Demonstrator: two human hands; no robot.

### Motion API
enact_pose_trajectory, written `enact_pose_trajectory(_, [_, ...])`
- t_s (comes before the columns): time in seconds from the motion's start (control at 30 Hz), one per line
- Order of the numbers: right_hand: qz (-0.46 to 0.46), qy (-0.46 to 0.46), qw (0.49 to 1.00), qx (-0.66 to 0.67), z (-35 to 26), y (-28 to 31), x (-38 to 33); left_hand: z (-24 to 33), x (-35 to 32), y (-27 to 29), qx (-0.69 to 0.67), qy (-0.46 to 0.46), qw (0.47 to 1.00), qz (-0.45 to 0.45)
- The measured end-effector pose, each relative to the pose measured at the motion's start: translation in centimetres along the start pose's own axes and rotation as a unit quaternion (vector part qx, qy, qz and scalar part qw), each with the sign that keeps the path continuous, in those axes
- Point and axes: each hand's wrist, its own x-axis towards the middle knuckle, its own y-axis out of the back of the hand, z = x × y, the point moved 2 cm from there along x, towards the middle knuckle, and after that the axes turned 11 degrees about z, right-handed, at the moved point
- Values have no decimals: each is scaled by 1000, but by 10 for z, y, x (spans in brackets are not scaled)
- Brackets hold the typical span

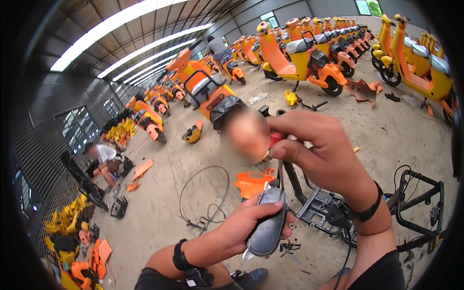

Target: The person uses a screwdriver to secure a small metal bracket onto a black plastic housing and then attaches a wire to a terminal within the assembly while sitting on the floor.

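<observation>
The left hand [237,221] had its grip clamped round a gray oval unit [268,228], apparently to steady it above the concrete floor [159,198]; the right hand [319,147] pinched a red-handled tool [276,138] over it, perhaps for straight downward aim.

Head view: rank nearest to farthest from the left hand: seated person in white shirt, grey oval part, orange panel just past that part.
1. Grey oval part: held in the left hand.
2. Orange panel: beyond the hand, near mid-picture.
3. Seated person in white shirt: far left.
</observation>
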Motion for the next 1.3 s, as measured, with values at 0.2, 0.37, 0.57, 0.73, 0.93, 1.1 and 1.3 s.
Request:
enact_pose_trajectory(0.2, [-141, -62, 979, 137, 14, -8, 7, -8, -1, 30, -19, -13, 1000, -14])
enact_pose_trajectory(0.37, [-159, -105, 968, 161, 27, -9, 9, -7, 16, 32, 8, 11, 1000, 1])
enact_pose_trajectory(0.57, [-124, -154, 977, 75, 42, -10, 6, -6, 40, 35, 18, 16, 1000, -16])
enact_pose_trajectory(0.73, [-23, -50, 997, -55, 51, -17, -2, -5, 47, 47, 25, 14, 999, -42])
enact_pose_trajectory(0.93, [-3, -13, 999, -39, 56, -15, -10, -10, 58, 33, 53, 0, 998, -25])
enact_pose_trajectory(1.1, [-37, -53, 993, 103, 62, -20, -7, -6, 50, 39, 40, -24, 999, 28])
enact_pose_trajectory(1.3, [-54, -31, 994, 90, 67, -19, -12, -6, 50, 47, 43, -21, 999, 19])
